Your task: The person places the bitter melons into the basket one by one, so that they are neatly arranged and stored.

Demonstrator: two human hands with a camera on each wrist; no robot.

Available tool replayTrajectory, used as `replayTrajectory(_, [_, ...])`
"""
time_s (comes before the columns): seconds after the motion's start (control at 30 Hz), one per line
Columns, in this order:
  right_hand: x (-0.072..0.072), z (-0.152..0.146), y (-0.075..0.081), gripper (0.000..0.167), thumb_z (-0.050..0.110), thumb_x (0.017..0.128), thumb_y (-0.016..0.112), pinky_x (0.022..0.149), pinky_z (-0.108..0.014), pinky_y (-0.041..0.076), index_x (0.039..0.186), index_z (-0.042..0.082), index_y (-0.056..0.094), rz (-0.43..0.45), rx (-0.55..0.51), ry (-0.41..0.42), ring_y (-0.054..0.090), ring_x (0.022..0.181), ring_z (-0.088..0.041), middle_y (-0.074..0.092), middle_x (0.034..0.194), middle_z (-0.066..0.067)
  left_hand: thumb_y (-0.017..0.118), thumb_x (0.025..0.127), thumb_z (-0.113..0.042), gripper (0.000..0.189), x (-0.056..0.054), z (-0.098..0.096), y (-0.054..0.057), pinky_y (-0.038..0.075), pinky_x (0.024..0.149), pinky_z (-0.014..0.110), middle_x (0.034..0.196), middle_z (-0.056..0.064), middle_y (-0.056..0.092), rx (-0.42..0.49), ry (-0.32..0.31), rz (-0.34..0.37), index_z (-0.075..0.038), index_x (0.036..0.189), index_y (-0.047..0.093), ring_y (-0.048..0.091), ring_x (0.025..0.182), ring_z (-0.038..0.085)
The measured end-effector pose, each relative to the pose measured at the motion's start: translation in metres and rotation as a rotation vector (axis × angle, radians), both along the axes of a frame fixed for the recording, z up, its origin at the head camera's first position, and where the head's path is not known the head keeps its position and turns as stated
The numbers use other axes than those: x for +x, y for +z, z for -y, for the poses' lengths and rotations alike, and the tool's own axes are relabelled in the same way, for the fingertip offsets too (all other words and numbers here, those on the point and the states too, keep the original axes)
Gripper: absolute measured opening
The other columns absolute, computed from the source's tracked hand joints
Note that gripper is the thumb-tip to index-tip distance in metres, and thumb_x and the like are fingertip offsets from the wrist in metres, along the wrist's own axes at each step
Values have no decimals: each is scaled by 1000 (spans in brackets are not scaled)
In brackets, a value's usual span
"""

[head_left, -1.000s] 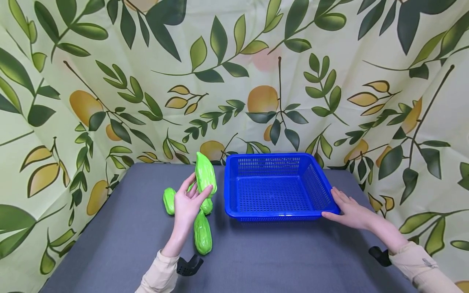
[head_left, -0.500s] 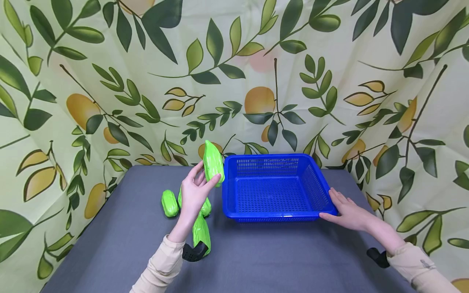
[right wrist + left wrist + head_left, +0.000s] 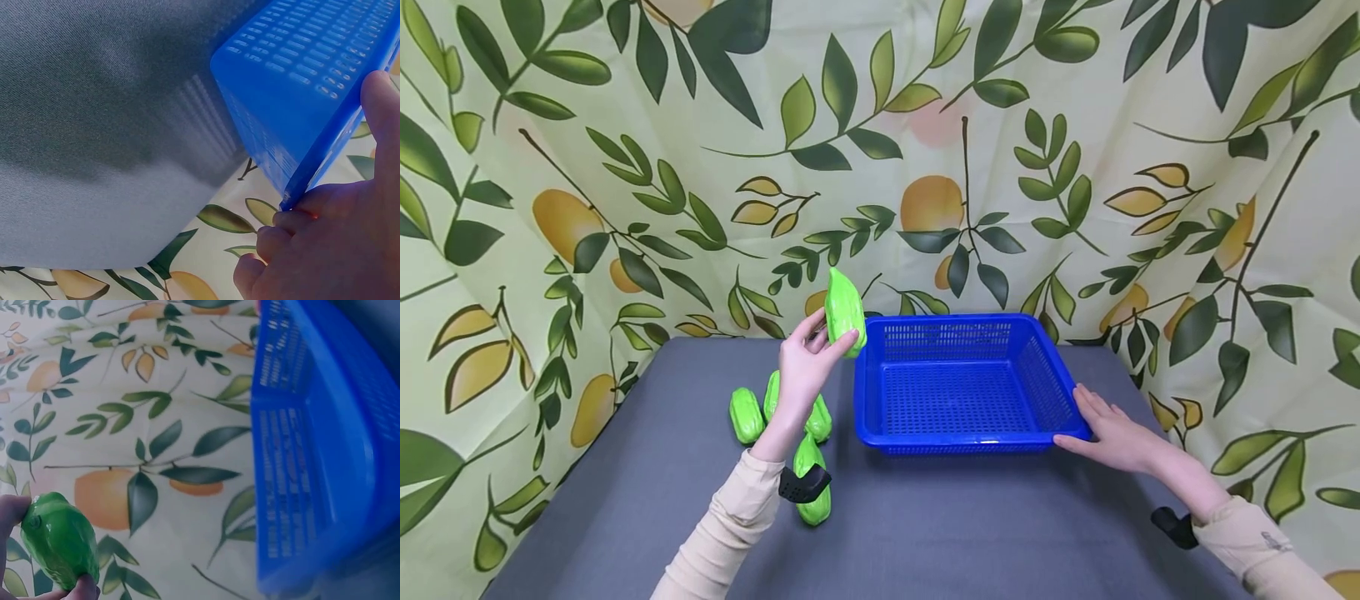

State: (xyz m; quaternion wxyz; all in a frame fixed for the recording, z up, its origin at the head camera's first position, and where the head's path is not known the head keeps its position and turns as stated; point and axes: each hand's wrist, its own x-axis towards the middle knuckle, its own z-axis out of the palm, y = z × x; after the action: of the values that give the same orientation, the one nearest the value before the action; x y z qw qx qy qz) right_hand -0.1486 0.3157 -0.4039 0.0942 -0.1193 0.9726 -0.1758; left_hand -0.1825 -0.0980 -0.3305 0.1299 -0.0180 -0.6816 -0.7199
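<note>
While the left grip [image 3: 802,367] pinched one green vegetable [image 3: 846,312] above the desk [image 3: 955,533], left of the blue basket [image 3: 955,400], the right grip [image 3: 1111,432] rested, thumb and fingers apart, at the basket's near right corner. Step looked like a carry; next move likely needed clearance over the basket.

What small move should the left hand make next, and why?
Probably carry the green gourd rightward over the blue basket: the left hand holds it raised, just left of the basket's interior, no gourd shows inside, and the right hand touches the basket's right side.
</note>
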Motion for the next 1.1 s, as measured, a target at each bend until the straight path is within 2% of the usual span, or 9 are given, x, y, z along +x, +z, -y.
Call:
replayTrajectory(0.1, [0, -1, 1, 100, 55, 86, 58, 106, -72, 12, 145, -15, 15, 1, 1, -5, 15, 136, -55, 15, 148, -39, 74, 80, -7, 62, -5, -6, 3, 48, 99, 30, 138, 16, 51, 21, -12, -5, 1, 136, 47, 53, 126, 25])
replayTrajectory(0.33, [2, -2, 1, 100, 54, 87, 58, 106, -72, 13, 145, -14, 15, 6, 1, -13, 15, 136, -56, 14, 149, -39, 74, 79, -6, 62, -12, -16, 2, 47, 100, 31, 138, 17, 52, 21, -11, 17, 2, 135, 48, 54, 125, 25])
replayTrajectory(0.63, [0, -1, 0, 101, 57, 86, 58, 107, -72, 11, 146, -13, 14, 10, -18, -13, 13, 137, -55, 13, 150, -38, 76, 80, -13, 60, -38, -31, 14, 49, 99, 31, 136, 15, 53, -14, -39, 23, 1, 133, 50, 55, 125, 24])
replayTrajectory(0.87, [1, 0, 0, 100, 56, 86, 59, 107, -71, 13, 145, -13, 17, -2, -6, -7, 16, 136, -55, 15, 149, -37, 76, 79, -16, 61, -49, -37, 18, 49, 99, 31, 136, 13, 54, -63, -15, 49, -2, 133, 51, 55, 124, 23])
replayTrajectory(1.1, [-1, -2, -1, 100, 56, 86, 58, 107, -71, 14, 145, -13, 16, -5, 3, -7, 16, 136, -55, 15, 149, -38, 77, 78, -19, 59, -69, -41, 22, 51, 96, 33, 132, 15, 56, -140, -9, 12, -1, 130, 54, 58, 121, 25])
